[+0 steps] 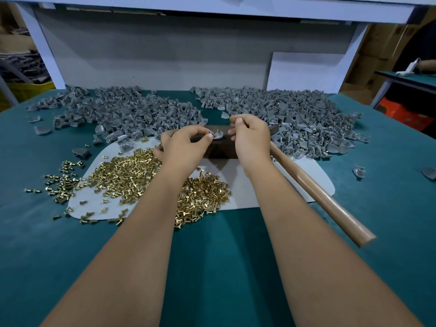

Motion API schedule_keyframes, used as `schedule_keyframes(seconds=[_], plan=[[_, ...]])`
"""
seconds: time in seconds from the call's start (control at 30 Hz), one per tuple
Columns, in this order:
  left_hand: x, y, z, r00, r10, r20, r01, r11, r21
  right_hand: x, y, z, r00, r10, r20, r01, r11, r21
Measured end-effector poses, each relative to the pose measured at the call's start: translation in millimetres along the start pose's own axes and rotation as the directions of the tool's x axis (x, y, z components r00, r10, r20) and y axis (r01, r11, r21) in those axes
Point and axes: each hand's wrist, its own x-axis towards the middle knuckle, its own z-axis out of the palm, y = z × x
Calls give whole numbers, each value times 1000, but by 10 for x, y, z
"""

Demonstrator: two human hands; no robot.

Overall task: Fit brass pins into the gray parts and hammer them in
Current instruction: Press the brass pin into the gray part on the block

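Gray part between both hands

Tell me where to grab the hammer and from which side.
Grip the wooden handle near its free end, coming from the right with the right hand. The handle slants toward the near right, bare and unobstructed, while its head end is hidden behind that hand beside the dark block.

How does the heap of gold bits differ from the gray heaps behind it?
The brass pins are shiny and small, lying near on a pale mat; the gray parts are dull, larger, and piled farther back on the green table. Both are loose heaps.
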Motion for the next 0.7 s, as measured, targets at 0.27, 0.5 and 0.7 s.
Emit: schedule_keyframes(seconds=[0.27,0.5,0.7], plan=[[10,-3,-6,1000,31,-4,-31,999,10,-19,-27,16,983,-122,138,151,964,-221],[34,-10,-8,999,43,23,-42,998,-39,-15,-45,83,978,-171,123,205,908,-366],[43,-13,7,1000,25,19,-24,999,-25,2,-87,123,971,-206,124,240,828,-506]])
